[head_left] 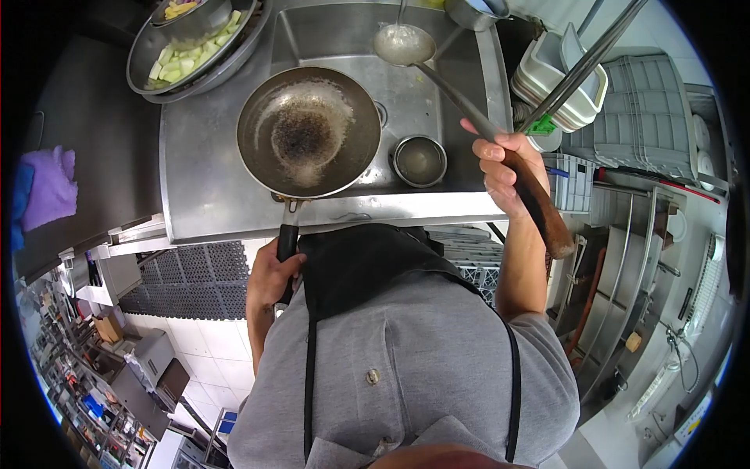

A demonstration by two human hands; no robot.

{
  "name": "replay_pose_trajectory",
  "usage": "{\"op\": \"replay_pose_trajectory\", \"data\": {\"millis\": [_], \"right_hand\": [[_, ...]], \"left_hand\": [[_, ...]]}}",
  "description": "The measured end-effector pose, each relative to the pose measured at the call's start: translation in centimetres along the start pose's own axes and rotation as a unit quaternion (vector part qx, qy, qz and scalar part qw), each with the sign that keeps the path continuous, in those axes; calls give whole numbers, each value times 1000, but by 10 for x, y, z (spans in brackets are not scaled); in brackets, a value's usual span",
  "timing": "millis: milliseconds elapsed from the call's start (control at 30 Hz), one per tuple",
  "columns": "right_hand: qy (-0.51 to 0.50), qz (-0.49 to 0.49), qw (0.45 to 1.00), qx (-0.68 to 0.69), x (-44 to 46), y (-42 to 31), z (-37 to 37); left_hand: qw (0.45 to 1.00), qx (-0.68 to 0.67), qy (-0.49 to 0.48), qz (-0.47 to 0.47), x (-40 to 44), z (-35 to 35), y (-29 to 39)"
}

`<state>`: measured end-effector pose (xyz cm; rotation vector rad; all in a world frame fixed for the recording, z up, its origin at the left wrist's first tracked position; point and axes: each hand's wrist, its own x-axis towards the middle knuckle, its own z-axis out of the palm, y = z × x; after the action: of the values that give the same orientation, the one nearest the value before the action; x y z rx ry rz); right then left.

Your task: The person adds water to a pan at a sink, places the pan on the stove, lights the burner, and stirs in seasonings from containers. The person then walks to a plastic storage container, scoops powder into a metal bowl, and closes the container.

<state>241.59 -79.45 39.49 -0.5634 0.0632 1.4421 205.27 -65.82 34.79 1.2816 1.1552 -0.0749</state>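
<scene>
Wrapped firmly round the black handle of a frying pan [308,137], the left hand [273,272] leaves no visible gap; the right hand [508,168] is likewise closed on the wooden handle of a ladle [466,104]. Below the ladle's handle, a small metal bowl [419,162] sits in the sink [328,47], just beside the pan. A big bowl [141,70] of pale green vegetable pieces [187,61] stands at the far left, and white containers [558,82] are stacked to the right. The pan is over the sink's near left part, partly blocking sight of it; whether it rests there cannot be told. Its inside shows a blackened centre ringed by a paler, streaky band.
</scene>
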Motion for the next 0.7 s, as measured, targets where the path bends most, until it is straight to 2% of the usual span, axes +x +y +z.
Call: {"op": "replay_pose_trajectory", "data": {"millis": [433,500,700], "right_hand": [[-8,-4,1000,-17,2,-2,-5],[-2,-9,1000,-21,3,-1,-4],[-15,-13,1000,-17,2,1,-8]], "left_hand": [[1000,-12,0,4,10,2,-3],[999,-27,-8,42,15,3,-8],[999,-19,-19,41,20,3,-3]]}}
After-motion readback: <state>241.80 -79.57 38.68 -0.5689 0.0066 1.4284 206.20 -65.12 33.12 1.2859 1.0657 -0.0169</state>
